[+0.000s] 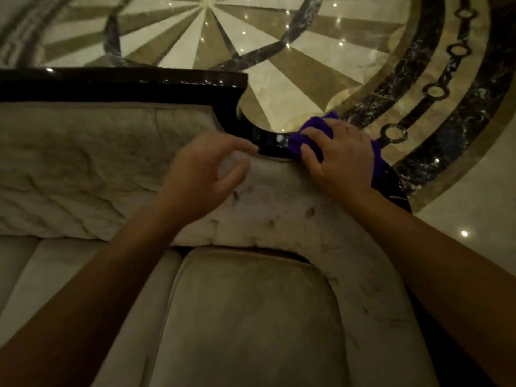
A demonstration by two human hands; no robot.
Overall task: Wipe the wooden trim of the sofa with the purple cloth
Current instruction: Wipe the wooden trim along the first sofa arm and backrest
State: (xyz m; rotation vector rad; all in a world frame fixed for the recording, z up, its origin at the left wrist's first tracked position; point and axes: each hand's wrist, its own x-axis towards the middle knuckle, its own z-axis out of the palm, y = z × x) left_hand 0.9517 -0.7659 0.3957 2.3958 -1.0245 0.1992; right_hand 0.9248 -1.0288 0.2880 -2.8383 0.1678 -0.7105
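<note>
The dark glossy wooden trim [120, 85] runs along the top of the cream sofa back, then curves down in a notch [268, 141] toward the right. My right hand [337, 157] presses the purple cloth [312, 129] flat onto the trim just right of that curve. The cloth bunches out above and below the fingers. My left hand [206, 169] hovers over the tufted sofa back [83, 169], fingers loosely curled and apart, index fingertip reaching the trim's edge. It holds nothing.
Below my arms lie the sofa's cream seat cushions [245, 317]. Beyond the sofa back spreads a polished marble floor [279, 37] with a radial inlay pattern and dark ring borders, with light spots reflected in it.
</note>
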